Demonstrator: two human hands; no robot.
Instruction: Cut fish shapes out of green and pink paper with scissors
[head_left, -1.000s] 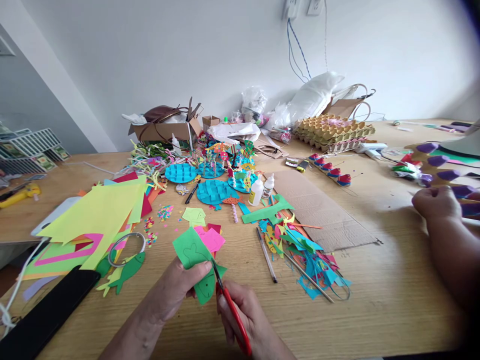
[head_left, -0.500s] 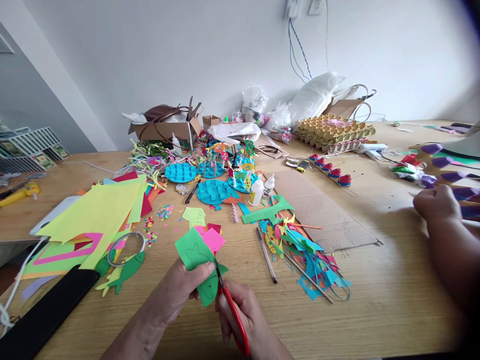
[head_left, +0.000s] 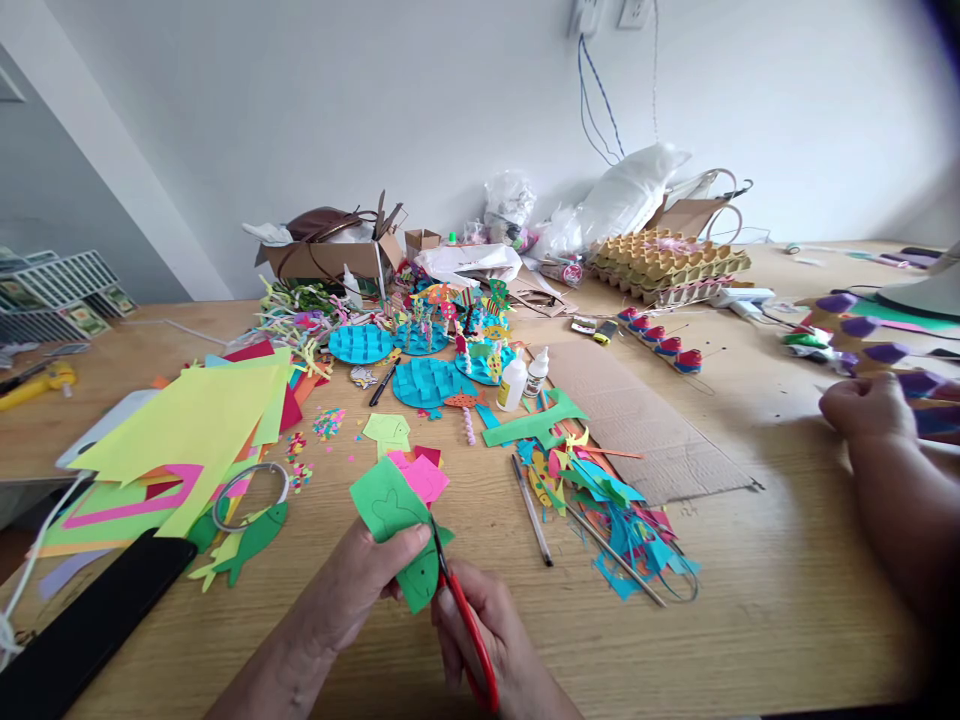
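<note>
My left hand (head_left: 367, 570) pinches a piece of green paper (head_left: 386, 495), thumb on top, with a fish outline drawn on it in dark lines. In my right hand (head_left: 487, 620) is a pair of red-handled scissors (head_left: 480, 655), its blades at the right edge of the green paper. A partly cut flap of the paper sticks out to the right of the blades. Just beyond lie pink paper pieces (head_left: 426, 480) and a pale yellow-green piece (head_left: 388, 431) with a fish drawn on it. A pen (head_left: 532, 510) lies to the right of my hands.
Coloured sheets (head_left: 187, 410), a tape roll (head_left: 251, 497) and cut paper fish (head_left: 255, 540) lie at left. Glue bottles (head_left: 512, 385) and blue bases (head_left: 431, 385) stand ahead. Paper scraps (head_left: 622, 540) and cardboard (head_left: 637, 420) lie right. Another person's hand (head_left: 870, 415) touches purple-topped carton cups (head_left: 885, 355).
My hands, the green paper and the scissors hold nearly the same pose. At right, the other person's hand and the purple-topped carton cups have shifted slightly left.
</note>
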